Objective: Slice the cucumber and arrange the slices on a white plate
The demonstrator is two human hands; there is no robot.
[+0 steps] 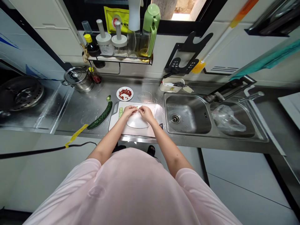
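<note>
My left hand (129, 111) and my right hand (146, 113) meet above a white plate (137, 122) on the white cutting board (114, 120). Fingertips are pinched on both hands. A small pale green piece, seemingly a cucumber slice (137, 107), shows at the left fingertips; what the right fingertips grip is too small to make out. Overlapping cucumber slices (120, 112) lie on the board, left of my left hand. Farther left, a long dark green cucumber (101, 116) rests on the counter, cut at its far end. A cucumber end piece (108, 98) lies beyond it.
A small white plate (125, 89) with chopped red bits stands behind the board. A dark knife handle (161, 126) shows at the board's right edge. The double sink (187, 114) is to the right, a plastic bag (227, 118) in its far basin. A steel pot (78, 80) stands back left.
</note>
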